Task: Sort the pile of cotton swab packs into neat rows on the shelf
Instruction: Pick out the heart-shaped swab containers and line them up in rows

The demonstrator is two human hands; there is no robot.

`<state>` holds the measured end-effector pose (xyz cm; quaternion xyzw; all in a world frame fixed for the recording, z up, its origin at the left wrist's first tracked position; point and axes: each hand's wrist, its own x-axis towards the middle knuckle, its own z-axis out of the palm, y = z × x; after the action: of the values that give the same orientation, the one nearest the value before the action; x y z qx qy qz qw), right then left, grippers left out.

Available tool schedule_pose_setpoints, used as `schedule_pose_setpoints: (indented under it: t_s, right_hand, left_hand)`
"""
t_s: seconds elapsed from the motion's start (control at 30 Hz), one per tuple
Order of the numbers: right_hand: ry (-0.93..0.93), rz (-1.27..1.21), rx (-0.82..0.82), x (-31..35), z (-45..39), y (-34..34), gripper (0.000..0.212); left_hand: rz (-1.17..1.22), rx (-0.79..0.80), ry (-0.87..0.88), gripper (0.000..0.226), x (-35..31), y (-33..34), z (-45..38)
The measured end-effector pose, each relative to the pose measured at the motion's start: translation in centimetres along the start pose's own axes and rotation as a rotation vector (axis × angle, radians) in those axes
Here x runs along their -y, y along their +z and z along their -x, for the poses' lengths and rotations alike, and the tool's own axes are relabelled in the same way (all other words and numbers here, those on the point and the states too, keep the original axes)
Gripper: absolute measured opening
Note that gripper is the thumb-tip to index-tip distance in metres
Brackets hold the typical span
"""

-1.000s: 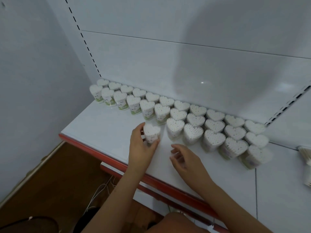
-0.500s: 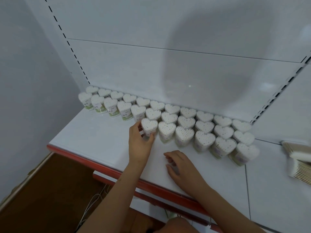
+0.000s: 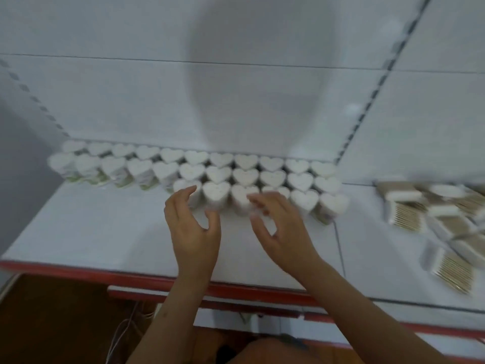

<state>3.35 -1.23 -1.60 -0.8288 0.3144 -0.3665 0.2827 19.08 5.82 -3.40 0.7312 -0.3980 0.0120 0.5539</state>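
While both hands hover at the front row, heart packs (image 3: 215, 193) stand upright in three rows against the back panel (image 3: 131, 106) of the shelf (image 3: 91, 232). Left hand (image 3: 193, 229): fingers spread and curled, holding nothing, fingertips at the leftmost front-row pack (image 3: 185, 186). Right hand (image 3: 282, 229): fingers likewise apart, empty, partly covering a front-row pack (image 3: 241, 197). Flat swab packs (image 3: 446, 222) lie in a loose pile well to the right of the right hand.

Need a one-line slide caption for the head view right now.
Both open hands, left hand and right hand, hover at the front row of heart-shaped swab packs on the white shelf.
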Motion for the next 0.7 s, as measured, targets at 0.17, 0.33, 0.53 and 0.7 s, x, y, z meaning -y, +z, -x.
schedule_pose_setpoints:
  t_s: [0.17, 0.33, 0.53, 0.7]
  right_hand:
    - [0.148, 0.062, -0.266, 0.8, -0.8, -8.0, 0.039]
    - [0.264, 0.15, -0.459, -1.1, 2.4, -16.4, 0.045]
    - [0.343, 0.295, -0.562, -4.8, 9.9, -29.6, 0.052]
    - [0.397, 0.441, -0.611, -8.7, 18.8, -44.1, 0.054]
  left_hand:
    - [0.144, 0.37, 0.196, 0.037, -6.8, 5.4, 2.0]
    - [0.221, 0.747, 0.376, 0.042, -12.5, 10.8, 7.0]
    - [0.224, 0.947, 0.509, 0.056, -21.7, 18.1, 16.4]
    - [0.294, 1.024, 0.576, 0.056, -32.3, 26.6, 26.6]
